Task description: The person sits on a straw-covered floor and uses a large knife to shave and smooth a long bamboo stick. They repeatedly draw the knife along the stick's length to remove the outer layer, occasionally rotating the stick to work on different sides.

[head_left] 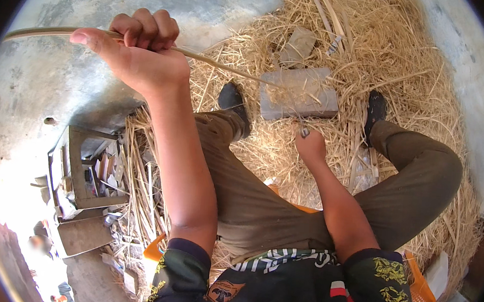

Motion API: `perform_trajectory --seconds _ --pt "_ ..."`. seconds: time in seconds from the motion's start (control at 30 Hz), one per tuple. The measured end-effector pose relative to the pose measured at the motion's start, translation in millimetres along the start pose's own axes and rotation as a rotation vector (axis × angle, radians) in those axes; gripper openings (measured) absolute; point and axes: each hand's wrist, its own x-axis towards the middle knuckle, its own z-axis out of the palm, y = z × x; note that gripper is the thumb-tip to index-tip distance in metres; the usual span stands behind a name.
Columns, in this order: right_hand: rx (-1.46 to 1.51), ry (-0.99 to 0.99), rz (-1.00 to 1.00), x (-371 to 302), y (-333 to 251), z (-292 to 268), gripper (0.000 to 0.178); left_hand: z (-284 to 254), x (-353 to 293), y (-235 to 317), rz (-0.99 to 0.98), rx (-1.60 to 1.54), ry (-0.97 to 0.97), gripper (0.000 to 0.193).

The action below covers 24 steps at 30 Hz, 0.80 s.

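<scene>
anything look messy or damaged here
Yes: straw-coloured strands lie strewn around and onto the grey block, untidy, like a spill. The left wall is blotchy, with a small dark hole. The strip in the left hand bends, perhaps from the lens.

Holds a long, thin, pale strip (220, 65) in the raised left hand (146, 65), reaching over a grey block (315, 107). Grips a small metallic object (304, 132) in the right hand (312, 147), near the block. Sits with legs (419, 166) spread above loose straw (403, 47), with dark footwear (236, 103) either side of the block.
</scene>
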Motion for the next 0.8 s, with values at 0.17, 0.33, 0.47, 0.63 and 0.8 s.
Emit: perform_trajectory --seconds 0.17,0.33,0.47,0.63,0.8 --pt "-0.011 -0.09 0.085 8.2 32.3 7.4 0.031 0.9 1.7 0.1 0.051 0.011 -0.021 0.073" --pt "0.197 -0.037 -0.002 11.1 2.2 -0.3 0.031 -4.4 7.1 0.4 0.029 0.036 0.007 0.071" --pt "0.365 0.034 -0.123 6.3 -27.1 -14.6 0.032 -14.6 12.1 -1.3 0.012 0.053 0.024 0.07" --pt "0.278 -0.094 -0.015 9.7 12.2 14.2 0.033 -7.0 6.9 0.6 0.015 0.051 0.075 0.07" --pt "0.123 -0.066 0.049 8.7 29.5 14.4 0.034 -1.3 7.1 -0.4 0.032 0.07 0.165 0.07"
